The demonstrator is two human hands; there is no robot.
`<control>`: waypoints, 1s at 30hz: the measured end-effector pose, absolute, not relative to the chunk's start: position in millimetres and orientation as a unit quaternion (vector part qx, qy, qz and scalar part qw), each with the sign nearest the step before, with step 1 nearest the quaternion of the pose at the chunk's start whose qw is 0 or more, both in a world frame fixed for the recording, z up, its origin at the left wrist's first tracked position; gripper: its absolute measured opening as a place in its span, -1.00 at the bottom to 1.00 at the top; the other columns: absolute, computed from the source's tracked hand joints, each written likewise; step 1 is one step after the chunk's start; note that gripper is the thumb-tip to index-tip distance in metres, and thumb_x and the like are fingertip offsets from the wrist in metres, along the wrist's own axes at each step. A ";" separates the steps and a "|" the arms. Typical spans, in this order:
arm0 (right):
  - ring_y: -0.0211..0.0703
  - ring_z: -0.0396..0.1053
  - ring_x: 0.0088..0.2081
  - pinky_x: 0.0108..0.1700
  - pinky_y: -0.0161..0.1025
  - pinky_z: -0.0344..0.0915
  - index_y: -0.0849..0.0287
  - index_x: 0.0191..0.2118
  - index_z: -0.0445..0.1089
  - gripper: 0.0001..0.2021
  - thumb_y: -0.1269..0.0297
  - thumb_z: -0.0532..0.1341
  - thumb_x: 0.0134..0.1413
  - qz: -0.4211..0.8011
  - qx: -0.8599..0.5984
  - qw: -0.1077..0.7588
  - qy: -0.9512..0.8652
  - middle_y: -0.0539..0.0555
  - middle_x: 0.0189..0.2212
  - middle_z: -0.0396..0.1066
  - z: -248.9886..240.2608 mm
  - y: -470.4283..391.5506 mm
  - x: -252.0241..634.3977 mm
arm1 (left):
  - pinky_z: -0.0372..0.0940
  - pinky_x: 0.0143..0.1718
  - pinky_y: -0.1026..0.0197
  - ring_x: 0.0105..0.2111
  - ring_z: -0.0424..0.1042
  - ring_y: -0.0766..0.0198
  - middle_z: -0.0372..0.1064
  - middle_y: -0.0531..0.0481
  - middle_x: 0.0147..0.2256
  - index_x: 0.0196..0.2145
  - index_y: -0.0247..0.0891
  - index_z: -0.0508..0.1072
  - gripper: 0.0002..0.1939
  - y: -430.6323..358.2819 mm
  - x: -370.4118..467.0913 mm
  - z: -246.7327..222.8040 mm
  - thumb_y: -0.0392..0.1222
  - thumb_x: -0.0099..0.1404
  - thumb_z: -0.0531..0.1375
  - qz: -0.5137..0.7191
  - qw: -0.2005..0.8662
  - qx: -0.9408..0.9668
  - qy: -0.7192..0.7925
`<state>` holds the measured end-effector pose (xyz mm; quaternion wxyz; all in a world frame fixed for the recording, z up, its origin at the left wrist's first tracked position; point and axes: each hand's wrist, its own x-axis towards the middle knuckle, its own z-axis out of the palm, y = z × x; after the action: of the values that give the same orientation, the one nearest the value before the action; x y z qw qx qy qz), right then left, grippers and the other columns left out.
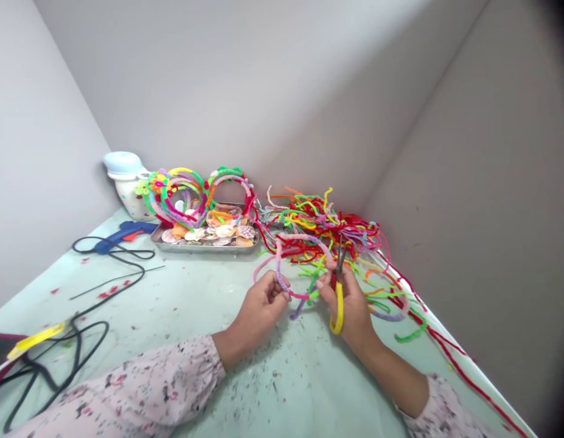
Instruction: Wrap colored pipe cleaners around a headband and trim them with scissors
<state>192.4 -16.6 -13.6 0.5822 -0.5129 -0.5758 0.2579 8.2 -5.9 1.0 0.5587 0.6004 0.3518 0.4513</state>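
Observation:
A ring of fuzzy pipe cleaners (278, 258) in pink, lilac and green stands upright between my hands. My left hand (263, 301) pinches its lower left side, fingers closed. My right hand (352, 307) is closed around a pair of scissors (339, 301) with yellow handles, dark blades pointing up and away. Its thumb and fingertips also meet the ring's right side, near a green piece. From the bottom of the ring a short purple end (297, 310) hangs down. Whether the scissor blades are fully together is hard to tell.
Behind lies a heap of loose pipe cleaners (309, 213), trailing along the right table edge. A metal tray (204, 246) holds seashells, with several finished-looking rings (181, 173) on it. At left are a blue glue gun (121, 236), black cord (138, 274) and a white lidded cup (133, 191).

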 end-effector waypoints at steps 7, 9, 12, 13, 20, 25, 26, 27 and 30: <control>-0.18 0.36 -0.33 -0.23 -0.20 0.38 0.11 -0.04 0.25 -0.69 0.22 0.23 0.09 0.272 -0.520 0.575 -0.571 -0.02 -0.37 0.31 -15.8 -17.3 194.6 | 0.10 -0.42 0.32 -0.47 0.16 0.37 0.18 0.12 -0.46 -0.33 -0.26 0.30 -0.86 -6.7 6.3 -2.9 -0.14 0.29 0.12 0.443 0.550 0.610 0.359; -0.19 0.37 -0.33 -0.24 -0.21 0.38 0.11 -0.03 0.25 -0.69 0.23 0.22 0.10 0.274 -0.522 0.574 -0.569 -0.01 -0.36 0.32 -16.8 -17.2 195.1 | 0.09 -0.42 0.31 -0.46 0.16 0.36 0.19 0.11 -0.46 -0.35 -0.26 0.31 -0.83 -6.7 5.6 -2.6 -0.11 0.31 0.10 0.442 0.535 0.617 0.370; -0.20 0.37 -0.34 -0.27 -0.24 0.38 0.11 -0.04 0.26 -0.69 0.25 0.22 0.08 0.266 -0.523 0.577 -0.568 -0.02 -0.37 0.32 -17.5 -16.9 195.6 | 0.11 -0.40 0.30 -0.44 0.18 0.34 0.22 0.08 -0.44 -0.35 -0.27 0.33 -0.79 -6.7 5.2 -0.2 -0.07 0.33 0.09 0.458 0.521 0.612 0.380; -0.20 0.37 -0.34 -0.27 -0.24 0.38 0.11 -0.04 0.27 -0.69 0.26 0.23 0.07 0.262 -0.521 0.577 -0.572 -0.02 -0.37 0.32 -17.5 -16.8 195.7 | 0.12 -0.39 0.30 -0.43 0.19 0.33 0.23 0.07 -0.43 -0.33 -0.27 0.34 -0.79 -6.4 5.1 0.5 -0.07 0.33 0.09 0.467 0.520 0.606 0.381; -0.21 0.37 -0.34 -0.28 -0.25 0.38 0.11 -0.02 0.28 -0.68 0.26 0.23 0.08 0.265 -0.512 0.573 -0.583 -0.01 -0.37 0.34 -20.3 -16.7 196.9 | 0.15 -0.37 0.30 -0.42 0.23 0.33 0.28 0.07 -0.39 -0.18 -0.24 0.36 -0.80 -2.3 4.5 -1.2 -0.09 0.33 0.08 0.511 0.517 0.567 0.387; -0.19 0.36 -0.34 -0.26 -0.20 0.37 0.11 0.02 0.27 -0.67 0.22 0.21 0.12 0.232 -0.537 0.554 -0.593 0.02 -0.34 0.35 -20.9 -17.1 197.0 | 0.16 -0.41 0.30 -0.47 0.23 0.34 0.28 0.08 -0.45 -0.24 -0.25 0.33 -0.84 -0.8 4.0 -0.2 -0.13 0.32 0.07 0.508 0.537 0.546 0.394; -0.17 0.36 -0.33 -0.24 -0.17 0.37 0.11 0.02 0.27 -0.66 0.21 0.22 0.12 0.208 -0.554 0.545 -0.594 0.03 -0.32 0.36 -19.3 -17.6 196.8 | 0.16 -0.42 0.31 -0.48 0.22 0.35 0.28 0.09 -0.46 -0.26 -0.25 0.33 -0.85 -0.4 4.0 0.0 -0.13 0.31 0.07 0.506 0.544 0.541 0.394; -0.15 0.36 -0.30 -0.22 -0.14 0.36 0.11 0.02 0.27 -0.64 0.20 0.23 0.10 0.174 -0.572 0.537 -0.594 0.04 -0.29 0.36 -17.2 -18.3 196.6 | 0.16 -0.43 0.31 -0.49 0.22 0.35 0.29 0.09 -0.46 -0.27 -0.25 0.32 -0.86 0.1 4.1 0.1 -0.13 0.30 0.08 0.506 0.550 0.536 0.392; -0.11 0.33 -0.29 -0.19 -0.08 0.34 0.12 0.03 0.26 -0.58 0.18 0.27 0.06 0.031 -0.596 0.517 -0.614 0.07 -0.26 0.33 -11.0 -21.1 195.7 | 0.16 -0.45 0.32 -0.51 0.23 0.37 0.30 0.08 -0.46 -0.29 -0.25 0.32 -0.85 1.6 4.7 -0.1 -0.12 0.28 0.09 0.509 0.562 0.526 0.386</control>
<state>195.7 -21.1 -11.0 0.5168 -0.5957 -0.6141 0.0312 4.7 1.6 -0.1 0.5616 0.5262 0.3859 0.5087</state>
